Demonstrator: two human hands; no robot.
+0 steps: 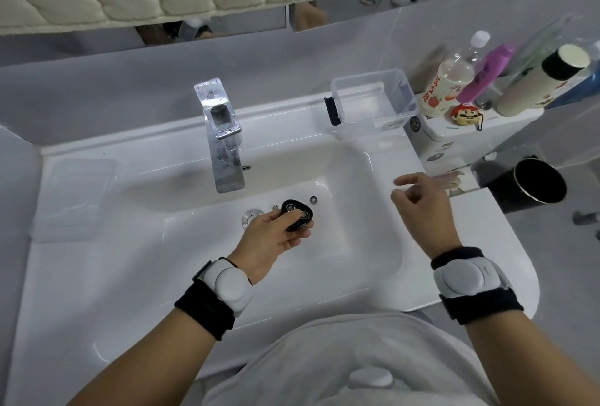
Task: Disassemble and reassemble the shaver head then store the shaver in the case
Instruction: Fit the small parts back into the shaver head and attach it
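While the left hand (269, 237) is reaching out over the white ceramic sink basin (357, 243), I'm seeing its fingers and thumb curling round the black rounded-triangle shaver head (297, 215), holding it just above the basin floor beside the chrome drain (251, 218). The right hand (422, 201) is hovering well apart over the basin's right rim, fingers loosely bent, gripping nothing. A small round cutter part (313, 200) is lying in the basin nearby.

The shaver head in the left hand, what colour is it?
Black, with silvery cutter parts on its face; the head view shows the shaver head clearly.
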